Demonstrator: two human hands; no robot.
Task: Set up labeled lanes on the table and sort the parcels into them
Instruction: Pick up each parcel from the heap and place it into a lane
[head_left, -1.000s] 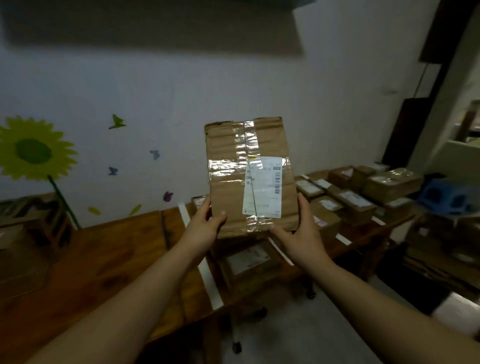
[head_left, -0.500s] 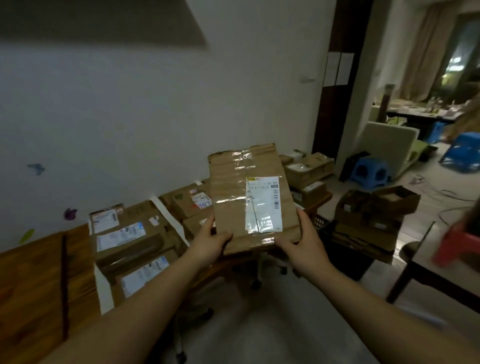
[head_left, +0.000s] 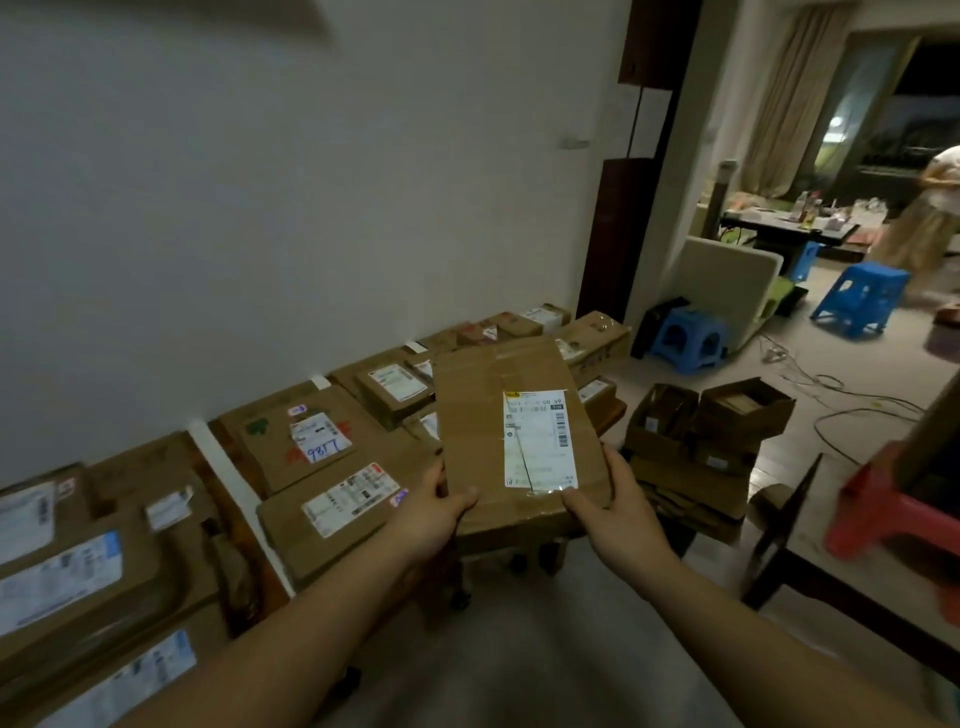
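Dimly lit room: a pale wall runs behind a long row of cartons; a doorway on the right opens onto a second room.
Table (head_left: 240, 501): dark wood, almost wholly covered. A white tape strip (head_left: 221, 462) runs across it from the wall towards the near edge, splitting the top into lanes.
Sorted parcels (head_left: 332, 499): sealed brown boxes lie flat on both sides of the strip, shipping labels up. One (head_left: 298, 441) bears a blue handwritten number and red and green scrawls.
Floor cartons (head_left: 691, 441): a stack just right of the table's end. The two on top stand open with flaps up, and brown cardboard shows inside; what else they hold cannot be made out.
Stools: two blue ones (head_left: 688, 338) near the doorway, a red one (head_left: 893, 512) at the right edge.
Held parcel (head_left: 480, 441): a flat taped box, raised above the table's near edge and tilted, its printed face towards the camera.
Left hand (head_left: 436, 512): grasps the box's lower left corner, thumb on top.
Right hand (head_left: 618, 514): grasps the lower right corner, thumb on top.
Shipping label (head_left: 537, 441): white, barcoded, under clear tape, its bottom edge just beside the right thumb.
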